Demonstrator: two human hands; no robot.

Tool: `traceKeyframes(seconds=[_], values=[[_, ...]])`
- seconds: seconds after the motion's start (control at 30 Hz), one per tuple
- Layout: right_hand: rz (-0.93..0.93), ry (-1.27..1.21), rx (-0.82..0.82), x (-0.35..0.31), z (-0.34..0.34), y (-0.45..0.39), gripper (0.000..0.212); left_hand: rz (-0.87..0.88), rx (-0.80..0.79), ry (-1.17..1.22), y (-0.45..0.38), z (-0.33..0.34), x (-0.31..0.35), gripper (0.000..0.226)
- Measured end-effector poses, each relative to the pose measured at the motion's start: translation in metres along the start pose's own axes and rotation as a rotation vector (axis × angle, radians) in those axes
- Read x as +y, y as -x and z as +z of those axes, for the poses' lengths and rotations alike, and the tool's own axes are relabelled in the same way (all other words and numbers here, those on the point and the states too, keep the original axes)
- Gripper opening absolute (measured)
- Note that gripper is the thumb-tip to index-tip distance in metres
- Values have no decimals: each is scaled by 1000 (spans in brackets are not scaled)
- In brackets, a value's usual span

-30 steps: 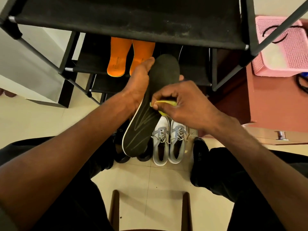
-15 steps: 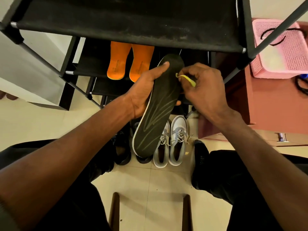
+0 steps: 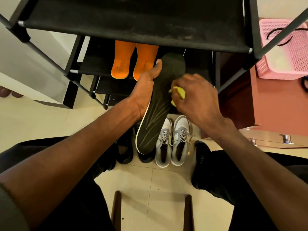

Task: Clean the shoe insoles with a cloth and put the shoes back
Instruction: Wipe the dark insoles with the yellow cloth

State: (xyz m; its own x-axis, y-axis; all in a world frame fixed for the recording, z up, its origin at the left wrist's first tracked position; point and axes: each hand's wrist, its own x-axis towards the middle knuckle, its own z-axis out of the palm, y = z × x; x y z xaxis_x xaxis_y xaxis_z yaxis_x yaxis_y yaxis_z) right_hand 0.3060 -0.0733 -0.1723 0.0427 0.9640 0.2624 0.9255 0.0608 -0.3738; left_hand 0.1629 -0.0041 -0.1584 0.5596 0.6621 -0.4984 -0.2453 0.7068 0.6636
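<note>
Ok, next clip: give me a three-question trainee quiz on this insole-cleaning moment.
1. True or false: the left hand holds the black insole.
2. What does the right hand grip? A sponge; B yellow cloth; C brush.
3. Fill in: the orange insoles lie on a ___ of the black rack.

Key: 1 true; 2 B; 3 shelf.

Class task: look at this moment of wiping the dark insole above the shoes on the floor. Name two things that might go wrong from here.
1. The left hand grips the dark insole only near its upper half; the lower end hangs free, so wiping pressure may bend it or make it slip.
2. The right hand bunches the yellow cloth small, so parts may be missed.
</note>
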Motion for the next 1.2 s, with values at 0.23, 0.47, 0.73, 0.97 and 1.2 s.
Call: traceKeyframes(seconds=[0.23,0.47,0.73,0.97,1.2], values=[[160,-19,109,21,-5,-14,20,-18,-57,-67,-1,1,1,53],[255,-205,62,25,-14,-20,13,-7,-26,-77,-6,1,4,50],[10,-243,-143,7,-5,-11,15,30,-58,42,-4,0,2,54],[-27,-228,-170,3,-4,-8,14,-17,-51,22,-7,-7,5,62],[1,-247,-184,12,-11,-11,18,48,-54,-88,-5,-3,11,48]])
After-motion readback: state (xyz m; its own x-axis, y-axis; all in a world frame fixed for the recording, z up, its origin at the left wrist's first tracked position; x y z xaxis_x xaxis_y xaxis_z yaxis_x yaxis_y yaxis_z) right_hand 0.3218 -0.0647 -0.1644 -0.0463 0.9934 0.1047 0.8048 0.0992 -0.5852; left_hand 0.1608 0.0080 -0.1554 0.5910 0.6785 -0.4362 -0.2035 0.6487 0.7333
